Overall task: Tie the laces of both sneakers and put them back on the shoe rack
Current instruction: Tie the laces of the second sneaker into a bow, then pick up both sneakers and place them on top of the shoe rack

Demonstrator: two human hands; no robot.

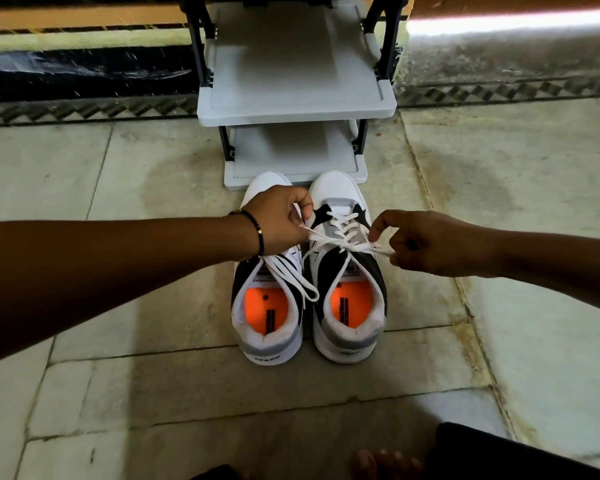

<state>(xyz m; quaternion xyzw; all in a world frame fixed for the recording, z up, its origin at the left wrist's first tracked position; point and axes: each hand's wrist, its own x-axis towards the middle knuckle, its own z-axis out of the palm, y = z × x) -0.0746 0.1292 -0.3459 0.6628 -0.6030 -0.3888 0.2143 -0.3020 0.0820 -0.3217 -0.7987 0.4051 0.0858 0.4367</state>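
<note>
Two white, grey and black sneakers with orange insoles stand side by side on the floor, toes toward the rack. My left hand (278,221) pinches one white lace end of the right sneaker (349,299), hovering over the left sneaker (267,317). My right hand (426,244) pinches the other lace end (378,249) at the right sneaker's right side. The laces cross over its tongue, pulled outward both ways. The left sneaker's laces (291,282) lie loose across its opening. The grey shoe rack (297,109) stands just beyond the toes.
The rack has grey shelves on a dark frame, and the shelves in view carry nothing. Stone floor tiles (118,375) surround the shoes. A patterned floor border and a dark wall base run behind the rack. My bare toes (385,462) and a dark trouser leg show at the bottom.
</note>
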